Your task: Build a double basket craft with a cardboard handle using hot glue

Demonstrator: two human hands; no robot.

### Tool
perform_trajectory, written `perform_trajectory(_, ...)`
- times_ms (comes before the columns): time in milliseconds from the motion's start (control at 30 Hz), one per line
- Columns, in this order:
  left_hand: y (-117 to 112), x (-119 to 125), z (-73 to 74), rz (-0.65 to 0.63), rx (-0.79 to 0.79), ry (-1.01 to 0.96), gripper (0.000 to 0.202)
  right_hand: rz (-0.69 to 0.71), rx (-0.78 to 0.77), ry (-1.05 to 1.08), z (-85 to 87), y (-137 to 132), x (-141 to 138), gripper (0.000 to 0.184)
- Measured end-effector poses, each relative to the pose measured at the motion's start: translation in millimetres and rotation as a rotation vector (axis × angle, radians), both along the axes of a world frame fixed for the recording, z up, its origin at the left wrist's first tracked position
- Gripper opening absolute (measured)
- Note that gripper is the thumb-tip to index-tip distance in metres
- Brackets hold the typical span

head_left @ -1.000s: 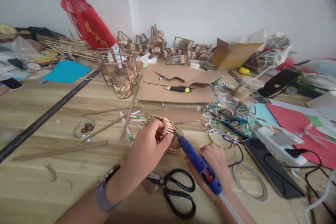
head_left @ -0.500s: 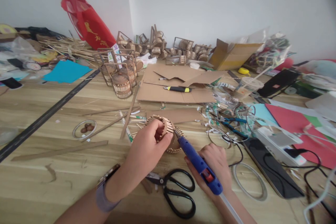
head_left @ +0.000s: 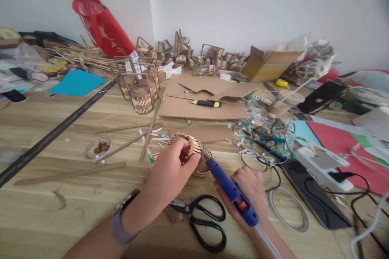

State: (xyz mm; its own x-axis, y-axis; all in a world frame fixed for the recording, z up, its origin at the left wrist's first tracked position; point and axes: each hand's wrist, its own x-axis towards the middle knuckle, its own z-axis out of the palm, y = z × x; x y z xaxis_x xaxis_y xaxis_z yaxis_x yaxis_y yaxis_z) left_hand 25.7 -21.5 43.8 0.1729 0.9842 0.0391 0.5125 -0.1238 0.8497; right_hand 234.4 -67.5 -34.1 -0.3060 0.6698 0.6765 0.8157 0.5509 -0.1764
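Between the thumb and fingers of my left hand (head_left: 170,166) is a small round ring of light wooden sticks and brown cardboard (head_left: 194,145), tilted on its side. My right hand (head_left: 251,188) is wrapped round a blue hot glue gun (head_left: 227,184), a clear glue stick running out of its back end. The gun's nozzle touches or nearly touches the ring's edge beside my left thumb; which, I cannot tell. A second round stick-edged piece (head_left: 206,166) is partly hidden behind the nozzle and the first ring. Black-handled scissors (head_left: 208,218) lie below, between my forearms.
Cardboard sheets (head_left: 182,109) with a utility knife (head_left: 206,103) lie ahead. Small stick-sided baskets (head_left: 142,99) stand to their left. Blue-handled pliers (head_left: 270,145), a black phone (head_left: 314,194), a white power strip (head_left: 323,166) and cables crowd the right. A ring holding brown beads (head_left: 101,147) lies left.
Almost nothing differs. My hands, the ring and the glue gun keep the same position; the view shifts very slightly.
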Motion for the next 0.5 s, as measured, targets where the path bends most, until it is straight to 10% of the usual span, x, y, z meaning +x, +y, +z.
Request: perform_trajectory(500,0.7,-1.5,-2.0,-0.004,0.042,-0.036,0.012,-0.022,-0.003,-0.01,0.5,-0.9,0.6,0.017)
